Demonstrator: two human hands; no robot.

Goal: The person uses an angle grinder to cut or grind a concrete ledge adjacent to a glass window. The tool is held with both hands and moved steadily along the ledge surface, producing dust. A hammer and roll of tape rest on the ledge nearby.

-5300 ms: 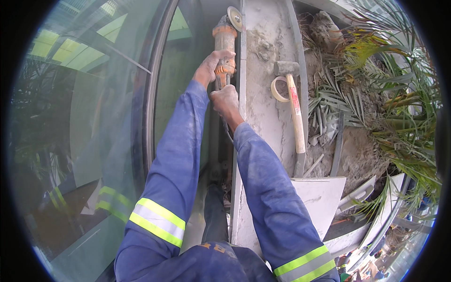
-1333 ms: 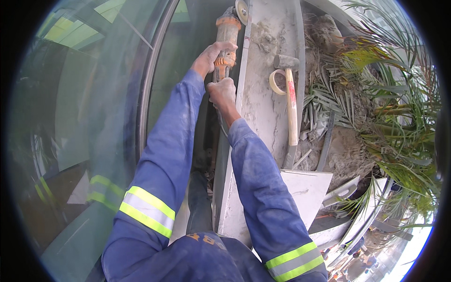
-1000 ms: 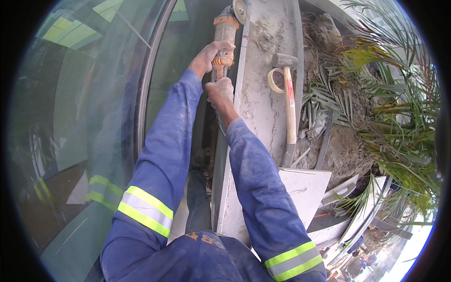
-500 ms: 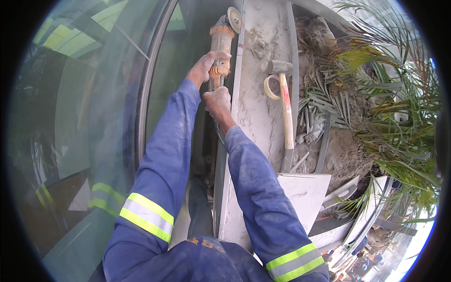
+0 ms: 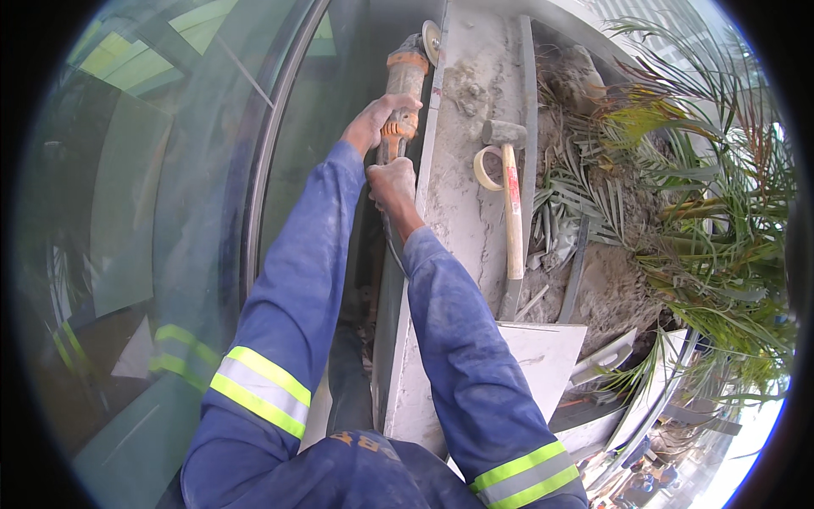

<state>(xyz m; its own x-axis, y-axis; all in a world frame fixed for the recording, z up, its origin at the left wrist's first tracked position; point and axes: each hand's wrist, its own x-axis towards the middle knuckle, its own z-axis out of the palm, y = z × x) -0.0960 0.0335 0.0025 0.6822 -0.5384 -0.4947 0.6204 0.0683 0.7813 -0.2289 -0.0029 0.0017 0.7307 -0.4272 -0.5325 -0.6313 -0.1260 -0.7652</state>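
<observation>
My left hand (image 5: 382, 118) is closed round the body of a dusty orange-and-grey angle grinder (image 5: 408, 77), its cutting disc (image 5: 431, 43) upright along the edge of a concrete ledge (image 5: 475, 76). Below it, my right hand (image 5: 393, 187) grips the grinder's rear handle. A cable hangs down past that hand beside the ledge. On the ledge lie a mallet (image 5: 515, 212) with a grey head and pale wooden handle, and a pale roll of tape (image 5: 480, 168) touching or next to it.
A tall glass pane (image 5: 127, 212) with a metal frame (image 5: 263, 187) runs along my left. On the right are palm fronds (image 5: 704, 246), dusty soil (image 5: 610, 280) and loose metal strips. A white panel (image 5: 543, 365) and other broken pieces lie lower right, with small distant figures beyond.
My view has shifted a little, so the ledge and mallet sit lower and slightly further left in the picture. Both hands keep their hold on the grinder, which stays at the ledge edge.
</observation>
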